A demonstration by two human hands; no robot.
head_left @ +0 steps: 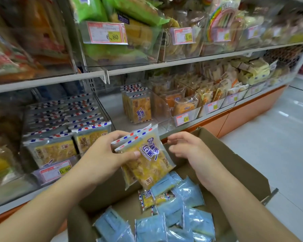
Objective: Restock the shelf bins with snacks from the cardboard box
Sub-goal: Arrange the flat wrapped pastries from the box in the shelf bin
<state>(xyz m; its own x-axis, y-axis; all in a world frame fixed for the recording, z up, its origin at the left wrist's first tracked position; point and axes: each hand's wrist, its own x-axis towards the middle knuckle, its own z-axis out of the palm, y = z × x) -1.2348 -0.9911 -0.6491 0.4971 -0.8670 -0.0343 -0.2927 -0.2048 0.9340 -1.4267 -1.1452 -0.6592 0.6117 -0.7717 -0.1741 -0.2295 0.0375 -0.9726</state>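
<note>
Several light, slippery snack packets [143, 158] sit pinched in the left hand [103, 151]; right hand [187, 147], just beside, hangs loose, empty.

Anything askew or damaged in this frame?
No damage or spills. Packets in the cardboard box lie jumbled, mostly blue side up, one face up. The left hand holds a few snack packets; the right hand is open beside them.
</note>
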